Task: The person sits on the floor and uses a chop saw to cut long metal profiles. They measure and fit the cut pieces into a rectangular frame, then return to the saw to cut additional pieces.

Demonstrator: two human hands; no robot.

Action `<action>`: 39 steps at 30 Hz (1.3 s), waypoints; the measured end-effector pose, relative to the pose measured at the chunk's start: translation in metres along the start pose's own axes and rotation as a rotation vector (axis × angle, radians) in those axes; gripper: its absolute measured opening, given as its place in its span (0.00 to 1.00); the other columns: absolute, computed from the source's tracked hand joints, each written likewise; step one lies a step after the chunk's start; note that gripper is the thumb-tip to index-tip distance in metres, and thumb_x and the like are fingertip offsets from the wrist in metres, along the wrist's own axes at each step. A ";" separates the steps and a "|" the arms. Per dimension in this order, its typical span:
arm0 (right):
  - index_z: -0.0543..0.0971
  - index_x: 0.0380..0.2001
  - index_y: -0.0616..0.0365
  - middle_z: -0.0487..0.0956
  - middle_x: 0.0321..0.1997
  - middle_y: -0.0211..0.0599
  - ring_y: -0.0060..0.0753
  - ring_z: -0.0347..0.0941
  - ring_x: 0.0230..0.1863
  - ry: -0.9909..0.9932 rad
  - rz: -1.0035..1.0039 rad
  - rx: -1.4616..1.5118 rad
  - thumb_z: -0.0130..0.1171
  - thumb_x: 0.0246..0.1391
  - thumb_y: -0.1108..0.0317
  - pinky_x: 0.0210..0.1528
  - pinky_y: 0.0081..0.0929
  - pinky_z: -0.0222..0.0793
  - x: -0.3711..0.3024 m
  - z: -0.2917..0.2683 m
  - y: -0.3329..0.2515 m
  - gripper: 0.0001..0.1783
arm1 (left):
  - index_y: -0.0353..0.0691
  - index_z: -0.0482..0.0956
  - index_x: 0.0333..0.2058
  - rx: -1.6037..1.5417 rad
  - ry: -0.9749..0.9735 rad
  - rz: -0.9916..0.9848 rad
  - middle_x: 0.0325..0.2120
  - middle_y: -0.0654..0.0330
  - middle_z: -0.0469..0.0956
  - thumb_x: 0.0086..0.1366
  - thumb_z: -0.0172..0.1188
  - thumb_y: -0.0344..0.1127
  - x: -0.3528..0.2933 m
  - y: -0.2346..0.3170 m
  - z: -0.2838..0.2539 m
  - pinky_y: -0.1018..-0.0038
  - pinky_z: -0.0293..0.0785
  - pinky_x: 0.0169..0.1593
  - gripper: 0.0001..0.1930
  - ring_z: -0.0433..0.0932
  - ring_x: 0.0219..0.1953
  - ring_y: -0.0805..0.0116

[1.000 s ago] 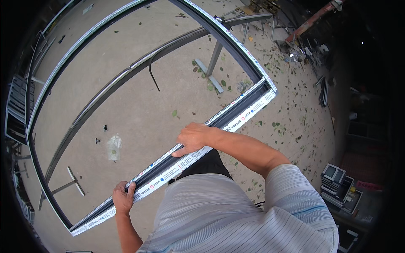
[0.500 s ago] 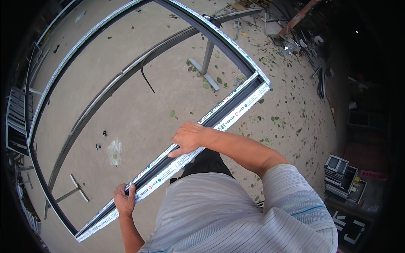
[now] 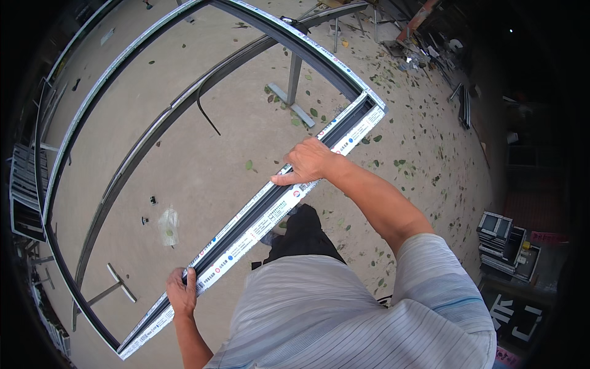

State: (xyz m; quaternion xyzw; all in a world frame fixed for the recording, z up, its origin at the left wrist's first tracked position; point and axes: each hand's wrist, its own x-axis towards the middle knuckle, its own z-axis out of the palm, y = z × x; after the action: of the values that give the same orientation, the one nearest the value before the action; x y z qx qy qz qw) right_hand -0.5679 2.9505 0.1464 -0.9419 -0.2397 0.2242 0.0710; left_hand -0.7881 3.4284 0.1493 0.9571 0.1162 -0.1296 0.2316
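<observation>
Head view: we are holding a large frame (image 3: pixel 243 230) faced with printed white film slantwise before our waist, both hands on its near side.
Our left hand (image 3: pixel 180 292) is clamping that side toward its left corner, thumb on top and fingers closing round the far edge; our right hand (image 3: pixel 310 161) is clamping farther up, fingers together over the far edge, their tips hidden. We are spacing the hands apart presumably to balance the long piece and stop it twisting. Beyond, the frame is crossing above a grey rail (image 3: pixel 147 132) on a stand (image 3: pixel 294 83), probably a support, though we cannot tell whether they are touching. Below the rail a black cord (image 3: pixel 206 119) is drooping.
</observation>
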 end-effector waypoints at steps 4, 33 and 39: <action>0.89 0.26 0.63 0.86 0.30 0.56 0.59 0.86 0.39 -0.039 0.003 0.011 0.40 0.58 0.11 0.44 0.51 0.78 0.004 -0.002 0.002 0.58 | 0.32 0.81 0.36 0.021 -0.022 -0.007 0.33 0.40 0.81 0.78 0.58 0.59 0.001 -0.003 0.000 0.51 0.75 0.46 0.29 0.79 0.39 0.37; 0.85 0.25 0.60 0.83 0.26 0.48 0.49 0.83 0.36 0.323 -0.264 0.245 0.55 0.66 0.33 0.48 0.45 0.72 -0.010 0.028 0.017 0.38 | 0.33 0.80 0.42 0.107 -0.048 0.006 0.39 0.42 0.80 0.79 0.55 0.59 0.027 0.129 0.048 0.49 0.72 0.53 0.28 0.77 0.45 0.37; 0.86 0.31 0.59 0.85 0.31 0.47 0.50 0.83 0.43 0.317 -0.266 0.269 0.56 0.68 0.36 0.55 0.44 0.71 -0.015 0.026 0.033 0.34 | 0.35 0.81 0.42 0.172 0.087 0.064 0.38 0.46 0.80 0.80 0.52 0.55 0.024 0.134 0.066 0.51 0.70 0.56 0.25 0.76 0.45 0.41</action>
State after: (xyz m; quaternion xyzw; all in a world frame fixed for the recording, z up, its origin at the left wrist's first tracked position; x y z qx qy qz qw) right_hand -0.5779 2.9152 0.1218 -0.9076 -0.3154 0.0919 0.2614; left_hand -0.7408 3.2855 0.1411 0.9814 0.0838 -0.0901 0.1476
